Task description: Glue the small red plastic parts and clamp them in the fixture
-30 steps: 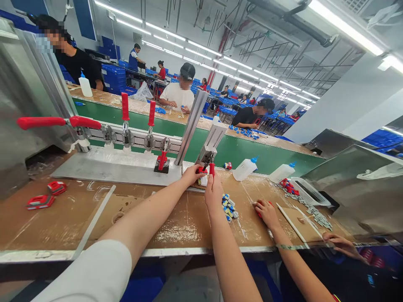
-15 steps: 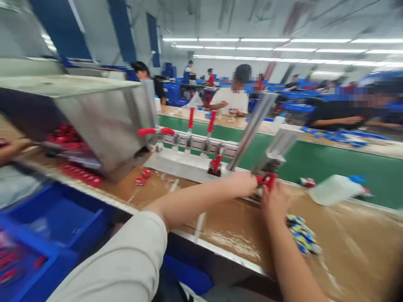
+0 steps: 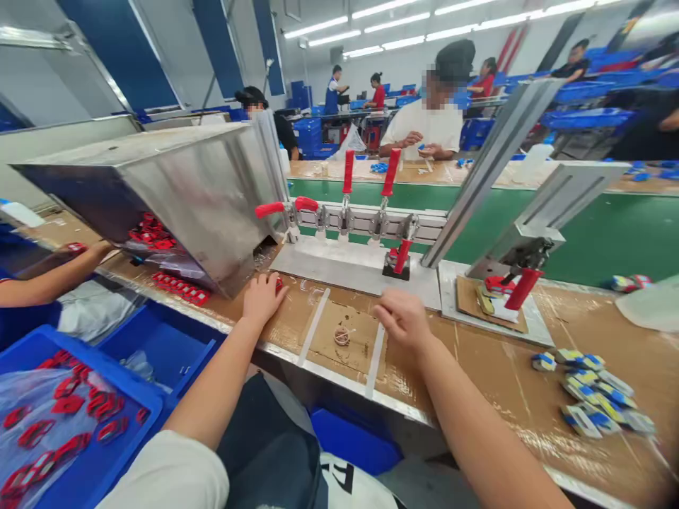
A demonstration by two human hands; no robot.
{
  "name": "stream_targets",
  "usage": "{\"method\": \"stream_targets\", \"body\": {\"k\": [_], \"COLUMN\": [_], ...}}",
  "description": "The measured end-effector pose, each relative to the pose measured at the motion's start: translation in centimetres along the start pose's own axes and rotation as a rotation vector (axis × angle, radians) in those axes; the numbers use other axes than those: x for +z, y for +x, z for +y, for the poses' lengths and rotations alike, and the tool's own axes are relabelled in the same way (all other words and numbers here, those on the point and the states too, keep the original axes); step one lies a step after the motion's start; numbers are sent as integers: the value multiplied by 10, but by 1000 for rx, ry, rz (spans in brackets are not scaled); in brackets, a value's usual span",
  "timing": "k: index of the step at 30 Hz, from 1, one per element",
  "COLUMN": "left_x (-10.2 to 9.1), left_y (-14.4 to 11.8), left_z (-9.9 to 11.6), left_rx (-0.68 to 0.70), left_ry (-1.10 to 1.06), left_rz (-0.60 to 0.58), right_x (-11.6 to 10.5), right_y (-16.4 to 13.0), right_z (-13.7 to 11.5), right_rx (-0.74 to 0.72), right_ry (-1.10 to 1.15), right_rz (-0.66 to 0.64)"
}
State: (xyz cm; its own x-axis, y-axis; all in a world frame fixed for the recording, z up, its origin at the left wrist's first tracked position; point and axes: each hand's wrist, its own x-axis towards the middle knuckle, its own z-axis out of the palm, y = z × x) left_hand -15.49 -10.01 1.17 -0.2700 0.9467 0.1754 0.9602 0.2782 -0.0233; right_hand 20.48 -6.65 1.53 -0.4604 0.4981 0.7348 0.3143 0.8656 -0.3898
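Observation:
My left hand (image 3: 264, 300) is on the bench beside the metal bin, its fingers closed around a small red plastic part (image 3: 279, 284) that shows between thumb and forefinger. My right hand (image 3: 403, 317) is curled above the bench, in front of the aluminium base plate (image 3: 334, 265); whatever its fingers hold, if anything, is hidden. Just beyond it, a toggle clamp with a red handle (image 3: 403, 256) stands over a black block. Farther right, another red-handled toggle clamp (image 3: 524, 288) is on a fixture with a red part (image 3: 498, 284) under it.
A metal bin (image 3: 201, 205) with red parts stands left, a row of red parts (image 3: 180, 288) before it. Blue-yellow-white parts (image 3: 599, 389) lie right. A blue crate (image 3: 132, 424) of red parts is lower left. A co-worker's arm (image 3: 58, 279) reaches in; a green belt (image 3: 610, 233) runs behind.
Both hands have left the right-hand clamp fixture. My left hand has gone left to the loose red parts, and my right hand has come back left over the bench. The view has shifted too.

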Motion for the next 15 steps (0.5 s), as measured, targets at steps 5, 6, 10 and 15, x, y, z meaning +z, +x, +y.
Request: {"method": "stream_targets", "body": {"k": [5,6,10,15], "left_x": [20,17,-5,-15], "left_y": [3,6,18,34], "left_z": [-6,-1,43,128], "left_rx": [-62,-122,-329,-301], "left_ry": [-575,-830,-1836,-2127], "left_rz": [83,80,-164,-602], "right_x": [27,30,40,46], "right_y": [-13,-13,-8,-4], "right_z": [-2,-3,-5,-4], "right_rx": [-1,-1,-51,-205], "right_ry": [4,-11,-74,-178], "right_rz": [-460,-512,-571,-508]}}
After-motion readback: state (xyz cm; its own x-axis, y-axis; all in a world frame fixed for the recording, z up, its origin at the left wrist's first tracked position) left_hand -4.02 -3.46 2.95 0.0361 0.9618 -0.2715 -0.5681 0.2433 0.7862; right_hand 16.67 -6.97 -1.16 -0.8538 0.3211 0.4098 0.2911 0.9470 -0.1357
